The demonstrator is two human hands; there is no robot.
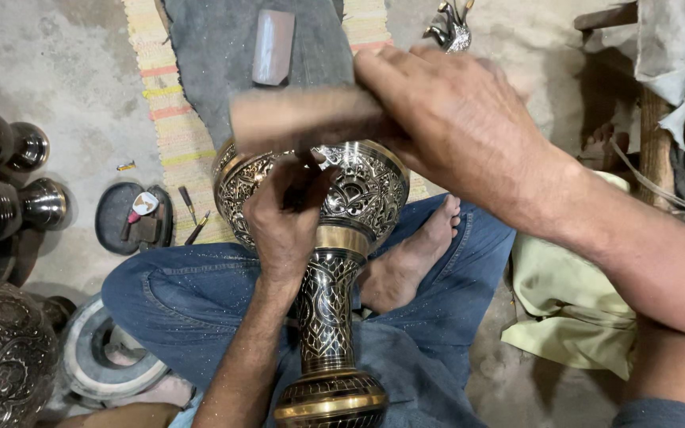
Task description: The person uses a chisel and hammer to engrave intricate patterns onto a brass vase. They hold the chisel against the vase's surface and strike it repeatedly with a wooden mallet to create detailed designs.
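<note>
Lying across the person's lap at the centre of the frame, the engraved black-and-brass metal vase [334,261] points its foot toward the lower edge. The left hand [285,218] is curled tight against the vase's bulb, pinching something thin and dark that is too hidden to identify. The right hand [457,119], upper centre, is clenched around a blurred brown wooden mallet [303,117] just above the vase's bulb. Dark round metal pots [9,178] stand at the left edge.
</note>
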